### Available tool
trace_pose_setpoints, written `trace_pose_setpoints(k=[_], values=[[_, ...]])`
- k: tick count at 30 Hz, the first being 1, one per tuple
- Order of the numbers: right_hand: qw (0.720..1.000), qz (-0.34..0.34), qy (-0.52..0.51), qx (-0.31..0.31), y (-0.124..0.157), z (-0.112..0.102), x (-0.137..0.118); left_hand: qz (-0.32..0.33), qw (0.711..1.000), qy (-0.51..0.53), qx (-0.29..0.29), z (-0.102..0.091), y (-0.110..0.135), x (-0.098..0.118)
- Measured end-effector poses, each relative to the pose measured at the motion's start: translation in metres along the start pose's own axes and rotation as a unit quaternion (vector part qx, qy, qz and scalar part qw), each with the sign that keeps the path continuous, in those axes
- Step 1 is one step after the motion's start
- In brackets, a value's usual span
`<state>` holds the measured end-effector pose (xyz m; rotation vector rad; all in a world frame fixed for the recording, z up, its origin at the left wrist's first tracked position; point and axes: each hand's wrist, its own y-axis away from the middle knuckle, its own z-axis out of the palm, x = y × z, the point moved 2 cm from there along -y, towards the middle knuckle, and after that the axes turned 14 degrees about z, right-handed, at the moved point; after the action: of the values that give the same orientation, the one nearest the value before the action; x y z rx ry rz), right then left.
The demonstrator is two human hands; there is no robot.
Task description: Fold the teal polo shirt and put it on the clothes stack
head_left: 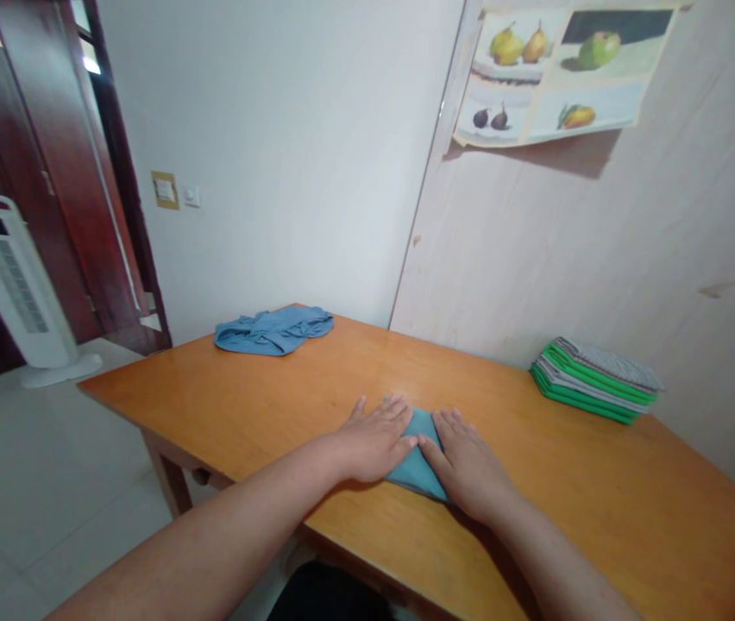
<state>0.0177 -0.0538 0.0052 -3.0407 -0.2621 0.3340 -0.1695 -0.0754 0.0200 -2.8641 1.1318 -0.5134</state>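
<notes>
A small folded teal cloth [420,455] lies on the orange wooden table [264,405] near its front edge. My left hand [375,442] lies flat on the cloth's left part, fingers stretched out. My right hand [468,466] lies flat on its right part, fingers stretched out too. The two hands nearly touch over the cloth and cover most of it.
A crumpled blue cloth [273,330] lies at the table's far left corner. A stack of folded green and grey cloths [593,378] sits at the right by the wall. A white tower fan [15,285] stands on the floor at left.
</notes>
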Motion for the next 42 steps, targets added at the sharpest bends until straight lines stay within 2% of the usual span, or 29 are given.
trace_pose_setpoints(k=[6, 11, 16, 18, 22, 27, 33, 38, 42], values=[[0.999, -0.021, -0.042, -0.008, 0.001, -0.002, 0.016, -0.004, 1.0, 0.0, -0.021, -0.002, 0.0, 0.0], [0.995, -0.047, -0.081, 0.033, 0.01, -0.009, 0.03, -0.006, 0.999, -0.002, -0.031, -0.003, -0.002, 0.001], [0.984, -0.156, -0.065, 0.058, 0.031, -0.022, 0.017, -0.013, 0.999, -0.002, -0.035, -0.003, -0.004, -0.001], [0.983, -0.171, -0.037, 0.054, 0.036, -0.022, 0.01, -0.015, 0.999, -0.006, -0.04, -0.003, -0.005, 0.0], [0.987, -0.156, -0.019, 0.037, 0.035, -0.019, 0.008, -0.013, 0.999, -0.011, -0.042, -0.004, -0.004, 0.0], [0.987, -0.162, -0.025, 0.001, 0.035, -0.016, 0.02, 0.008, 0.999, -0.004, -0.031, -0.005, -0.001, 0.0], [0.985, -0.166, -0.044, 0.002, 0.04, -0.014, 0.028, 0.013, 1.0, -0.012, -0.024, -0.003, -0.001, -0.003], [0.987, -0.156, -0.044, -0.018, 0.042, -0.021, 0.028, 0.017, 0.999, -0.035, -0.015, 0.0, -0.002, -0.006], [0.99, -0.123, -0.059, -0.036, 0.047, -0.03, 0.036, 0.034, 0.997, -0.063, -0.008, -0.005, -0.002, -0.003]])
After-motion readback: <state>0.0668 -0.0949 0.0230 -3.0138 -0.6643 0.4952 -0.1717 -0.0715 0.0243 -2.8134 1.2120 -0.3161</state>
